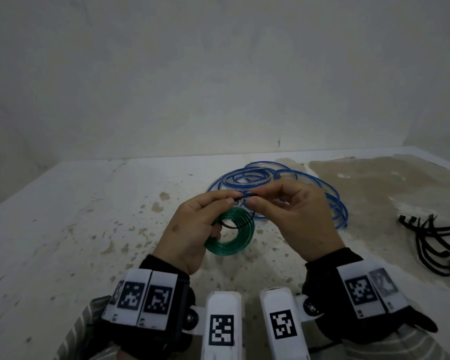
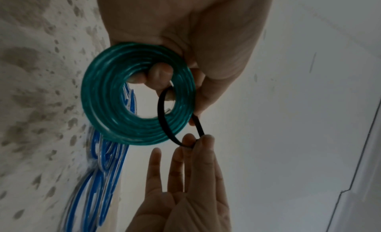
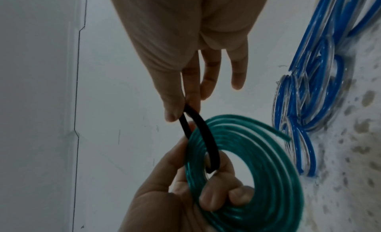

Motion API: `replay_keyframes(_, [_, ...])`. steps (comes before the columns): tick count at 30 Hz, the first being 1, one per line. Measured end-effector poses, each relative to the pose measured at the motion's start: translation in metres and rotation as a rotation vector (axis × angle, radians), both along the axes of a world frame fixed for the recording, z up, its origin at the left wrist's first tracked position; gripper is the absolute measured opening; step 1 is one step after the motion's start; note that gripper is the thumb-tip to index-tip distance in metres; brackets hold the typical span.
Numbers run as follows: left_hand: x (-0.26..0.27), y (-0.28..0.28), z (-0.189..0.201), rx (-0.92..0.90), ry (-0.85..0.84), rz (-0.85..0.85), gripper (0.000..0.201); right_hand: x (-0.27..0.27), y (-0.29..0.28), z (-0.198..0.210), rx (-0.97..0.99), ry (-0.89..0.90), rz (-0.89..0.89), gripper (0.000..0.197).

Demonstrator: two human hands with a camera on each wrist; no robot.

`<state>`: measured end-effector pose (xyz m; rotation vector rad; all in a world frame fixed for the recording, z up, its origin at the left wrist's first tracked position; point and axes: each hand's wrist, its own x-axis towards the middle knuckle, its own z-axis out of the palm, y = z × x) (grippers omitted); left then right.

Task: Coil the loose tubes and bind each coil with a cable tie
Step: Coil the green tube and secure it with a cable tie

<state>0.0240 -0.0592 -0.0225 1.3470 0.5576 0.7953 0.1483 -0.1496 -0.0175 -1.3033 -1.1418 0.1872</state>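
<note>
A green tube coil [image 1: 226, 249] hangs above the table in my left hand [image 1: 218, 203], whose lower fingers [image 2: 156, 76] curl through its hole. A black cable tie [image 2: 163, 120] loops loosely around one side of the coil [image 3: 268, 178]. My right hand [image 1: 255, 200] pinches both ends of the tie [image 3: 208, 141] together between thumb and index finger, its other fingers straight. In the head view my left thumb and index finger meet the tie [image 1: 240, 226] right beside the right fingertips. A loose blue tube [image 1: 330, 201] sprawls on the table behind both hands.
Several spare black cable ties [image 1: 434, 245] lie at the right edge of the stained white table [image 1: 89, 216]. A pale wall rises close behind the table. The blue tube [image 3: 305, 97] spreads out behind and right of the coil.
</note>
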Motion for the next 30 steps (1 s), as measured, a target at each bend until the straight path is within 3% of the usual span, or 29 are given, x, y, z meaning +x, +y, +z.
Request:
replay_keyframes(8, [-0.0003, 0.0002, 0.0009, 0.009, -0.004, 0.034, 0.027, -0.0003, 0.0023, -0.0038, 0.048, 0.001, 0.006, 0.017])
replay_keyframes(15, [-0.0004, -0.0004, -0.0012, 0.035, 0.005, 0.061, 0.024, -0.0003, 0.0017, -0.0034, 0.045, 0.008, 0.056, 0.011])
replay_keyframes(30, [0.001, -0.0008, -0.0032, 0.036, -0.024, 0.062, 0.023, 0.0029, 0.003, -0.0058, 0.073, -0.009, 0.03, 0.018])
